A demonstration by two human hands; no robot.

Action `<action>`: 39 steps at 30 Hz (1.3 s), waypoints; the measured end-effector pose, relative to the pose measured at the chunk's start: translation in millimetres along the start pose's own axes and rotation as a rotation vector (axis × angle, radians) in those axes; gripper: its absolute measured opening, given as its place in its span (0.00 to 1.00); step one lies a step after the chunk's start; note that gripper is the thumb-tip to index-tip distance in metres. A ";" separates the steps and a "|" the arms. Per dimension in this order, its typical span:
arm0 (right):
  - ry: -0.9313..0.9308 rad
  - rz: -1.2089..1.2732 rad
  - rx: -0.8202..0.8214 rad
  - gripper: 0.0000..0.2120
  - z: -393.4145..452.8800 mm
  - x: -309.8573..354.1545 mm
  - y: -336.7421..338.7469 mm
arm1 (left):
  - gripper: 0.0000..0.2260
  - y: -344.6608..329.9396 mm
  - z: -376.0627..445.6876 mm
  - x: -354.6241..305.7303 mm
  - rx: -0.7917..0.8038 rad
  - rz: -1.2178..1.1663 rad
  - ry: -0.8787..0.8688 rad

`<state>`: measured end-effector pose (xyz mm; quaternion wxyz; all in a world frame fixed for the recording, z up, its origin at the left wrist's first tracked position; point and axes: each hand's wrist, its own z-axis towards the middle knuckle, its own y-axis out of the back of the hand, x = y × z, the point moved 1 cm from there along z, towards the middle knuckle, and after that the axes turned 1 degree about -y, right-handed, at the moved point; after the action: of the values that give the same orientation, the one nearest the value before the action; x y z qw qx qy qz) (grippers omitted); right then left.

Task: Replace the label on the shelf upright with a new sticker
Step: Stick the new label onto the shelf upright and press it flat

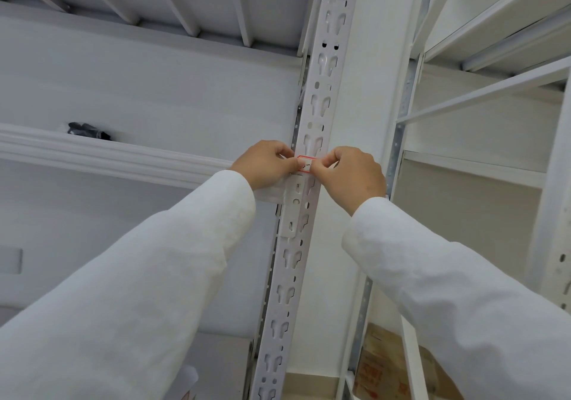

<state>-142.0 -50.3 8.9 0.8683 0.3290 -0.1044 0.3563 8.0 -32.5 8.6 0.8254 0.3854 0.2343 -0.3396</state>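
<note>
A small white label with a red border (306,163) lies across the front of the white slotted shelf upright (321,90), just above the bracket where a shelf beam joins it. My left hand (265,164) pinches the label's left end with curled fingers. My right hand (349,177) pinches its right end the same way. Both hands meet at the upright, and their fingertips cover the label's edges. I cannot tell whether the label is stuck flat or partly lifted.
A white shelf beam (108,155) runs left from the upright, with a dark bundle (88,130) on the shelf behind it. Another white rack (482,164) stands to the right. Cardboard boxes (389,368) sit low between the racks.
</note>
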 end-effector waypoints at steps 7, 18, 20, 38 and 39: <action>-0.066 0.167 0.118 0.17 3.8 -10.4 -1.8 | 0.13 2.0 0.5 -3.6 0.023 -0.015 0.005; -0.149 0.515 0.332 0.19 9.4 -5.1 -20.6 | 0.20 0.3 7.3 -3.9 0.050 -0.003 0.036; -0.125 0.530 0.372 0.16 13.2 -10.7 -17.7 | 0.17 1.3 6.6 -4.5 0.066 0.006 0.035; -0.034 0.648 0.556 0.12 11.1 -23.6 -11.1 | 0.16 5.6 -0.7 -4.2 0.138 0.052 0.016; -0.038 0.639 0.545 0.11 11.2 -22.5 -11.4 | 0.16 6.2 -0.3 -4.1 0.146 0.057 0.018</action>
<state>-149.8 -75.9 2.4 0.5931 0.5042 -0.1192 0.6162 9.8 -27.8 14.1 0.8023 0.4539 0.2053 -0.3288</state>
